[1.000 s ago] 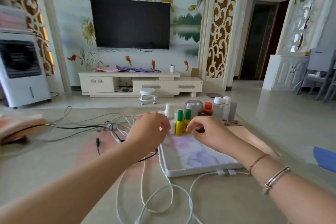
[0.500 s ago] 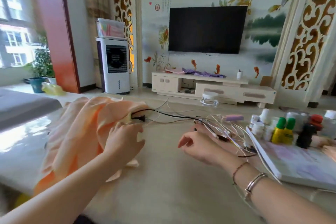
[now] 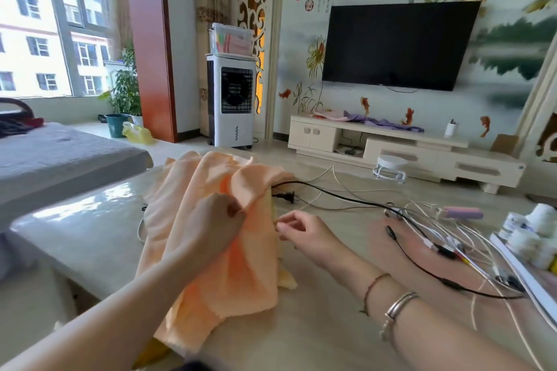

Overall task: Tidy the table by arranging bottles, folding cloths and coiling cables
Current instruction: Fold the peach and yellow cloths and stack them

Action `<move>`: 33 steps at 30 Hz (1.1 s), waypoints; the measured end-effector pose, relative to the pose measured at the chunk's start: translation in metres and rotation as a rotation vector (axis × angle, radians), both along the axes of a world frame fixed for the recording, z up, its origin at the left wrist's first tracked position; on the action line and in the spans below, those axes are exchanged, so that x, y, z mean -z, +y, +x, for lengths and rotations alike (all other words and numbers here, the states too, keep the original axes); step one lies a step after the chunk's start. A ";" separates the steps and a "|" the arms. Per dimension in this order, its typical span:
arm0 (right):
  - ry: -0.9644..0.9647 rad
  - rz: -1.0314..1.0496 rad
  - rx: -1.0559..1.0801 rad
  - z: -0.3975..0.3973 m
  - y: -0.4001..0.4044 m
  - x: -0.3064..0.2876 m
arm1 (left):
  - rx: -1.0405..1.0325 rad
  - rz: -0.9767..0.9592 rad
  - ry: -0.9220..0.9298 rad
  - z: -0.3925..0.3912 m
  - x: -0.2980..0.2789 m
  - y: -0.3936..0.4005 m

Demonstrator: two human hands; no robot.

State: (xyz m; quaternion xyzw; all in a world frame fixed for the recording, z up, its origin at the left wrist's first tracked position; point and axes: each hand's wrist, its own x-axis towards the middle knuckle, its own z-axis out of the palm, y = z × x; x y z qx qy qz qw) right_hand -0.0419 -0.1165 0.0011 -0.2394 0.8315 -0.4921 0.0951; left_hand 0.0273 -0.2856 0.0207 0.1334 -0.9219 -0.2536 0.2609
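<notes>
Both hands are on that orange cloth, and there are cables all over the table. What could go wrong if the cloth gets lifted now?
The black cable and its plug lie against the orange cloth, so lifting with the left hand and right hand could drag them along. That cable runs into the white cables, which might tangle more. These reach the small bottles, which could be tugged and tip.

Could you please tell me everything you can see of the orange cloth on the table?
The orange cloth is a soft, peach-orange fabric, crumpled and unfolded, draped in loose folds over the pale table toward its left end. A yellow cloth peeks from beneath its right edge. The left hand pinches a fold near its top in a closed grip; the right hand pinches its right edge. A black plug and its cable lie against its upper right edge.
</notes>
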 end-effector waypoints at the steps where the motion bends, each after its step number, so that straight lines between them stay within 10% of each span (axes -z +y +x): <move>1: -0.115 -0.101 0.003 0.002 -0.001 -0.003 | 0.058 0.073 0.020 -0.001 -0.003 0.009; 7: -0.624 -0.424 -0.017 0.011 0.031 -0.027 | 0.431 0.524 -0.015 -0.001 -0.021 0.070; 15: -0.222 -0.269 0.381 0.018 0.144 -0.055 | 0.740 0.638 -0.062 0.004 -0.033 0.141; 23: 0.360 0.382 0.552 0.029 0.231 -0.053 | 0.657 -0.324 -0.284 -0.020 -0.001 0.169; 28: 0.296 0.816 0.220 0.074 0.214 -0.023 | 0.486 -0.377 -0.391 -0.025 0.019 0.164; 33: 0.383 1.041 0.357 0.079 0.220 -0.017 | 0.417 -0.321 -0.183 -0.027 0.017 0.160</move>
